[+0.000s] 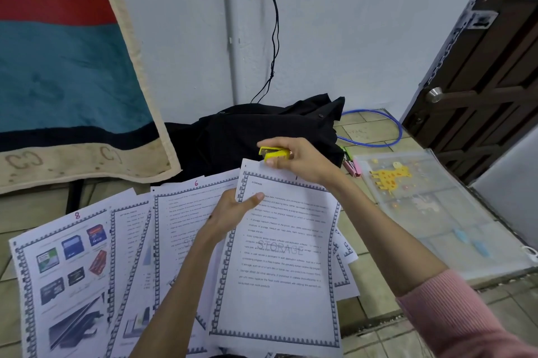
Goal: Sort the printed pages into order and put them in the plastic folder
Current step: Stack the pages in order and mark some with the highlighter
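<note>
The right hand (294, 159) reaches forward, its fingers curled round a small yellow stapler (275, 153) held at the top edge of a white printed page headed STORAGE (279, 255). The left hand (233, 207) pinches that page's upper left edge, thumb on top. Left of this hand other bordered printed sheets (72, 264) fan across the tiled floor (375, 325), numbered 6 and 8. Well to the right of the right hand lies the clear plastic folder with a yellow giraffe (431, 206), flat on the floor, bare tiles between. Beyond both hands sits a black cloth bag (247, 130).
</note>
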Available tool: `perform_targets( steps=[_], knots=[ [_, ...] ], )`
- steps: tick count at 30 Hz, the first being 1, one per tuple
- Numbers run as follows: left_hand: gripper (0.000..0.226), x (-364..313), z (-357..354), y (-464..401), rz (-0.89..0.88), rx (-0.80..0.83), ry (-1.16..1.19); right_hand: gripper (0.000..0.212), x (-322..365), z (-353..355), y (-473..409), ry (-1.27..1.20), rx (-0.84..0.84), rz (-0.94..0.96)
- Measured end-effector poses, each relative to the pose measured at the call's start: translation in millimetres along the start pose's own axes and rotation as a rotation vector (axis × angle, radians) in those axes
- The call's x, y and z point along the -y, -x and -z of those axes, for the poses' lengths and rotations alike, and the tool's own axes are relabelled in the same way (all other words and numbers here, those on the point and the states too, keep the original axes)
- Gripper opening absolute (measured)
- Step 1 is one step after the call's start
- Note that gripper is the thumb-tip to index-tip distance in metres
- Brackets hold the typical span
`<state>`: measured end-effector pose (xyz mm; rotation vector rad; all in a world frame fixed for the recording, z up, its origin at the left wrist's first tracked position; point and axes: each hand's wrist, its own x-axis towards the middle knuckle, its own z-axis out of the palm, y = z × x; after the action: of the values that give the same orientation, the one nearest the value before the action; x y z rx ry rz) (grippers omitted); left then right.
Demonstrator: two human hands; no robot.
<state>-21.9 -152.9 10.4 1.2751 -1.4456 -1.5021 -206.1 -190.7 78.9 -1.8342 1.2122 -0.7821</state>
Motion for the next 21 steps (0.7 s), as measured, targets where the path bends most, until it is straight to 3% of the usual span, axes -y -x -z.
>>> perform_targets(
  steps=[3, 5, 9, 11, 13, 18, 21],
  knots=[
    [0.013, -1, 0, -1, 0.008, 0.017, 0.015, 0.034, -8, 10, 7, -0.154, -0.149, -0.045],
    [0.013, 0, 0, -1, 0.013, 0.020, 0.012, 0.032, -20, 18, 12, -0.193, -0.359, -0.074],
    [0.011, 4, 3, -3, 0.025, -0.019, 0.011, 0.037, -79, 34, 37, 0.060, -0.820, -0.405],
    [0.011, 5, 4, -4, 0.035, -0.035, 0.011, 0.039, -116, 34, 55, 0.213, -0.832, -0.648],
    [0.009, 6, 5, -6, 0.049, -0.051, 0.004, 0.042, -139, 26, 68, 0.279, -0.769, -0.757],
    [0.006, 6, 6, -9, 0.060, -0.080, -0.032, 0.049, -158, 16, 70, 0.219, -0.754, -0.687],
    [0.007, 7, 7, -10, 0.071, -0.109, -0.046, 0.049, -160, 15, 66, 0.338, -0.739, -0.691]
  ],
)
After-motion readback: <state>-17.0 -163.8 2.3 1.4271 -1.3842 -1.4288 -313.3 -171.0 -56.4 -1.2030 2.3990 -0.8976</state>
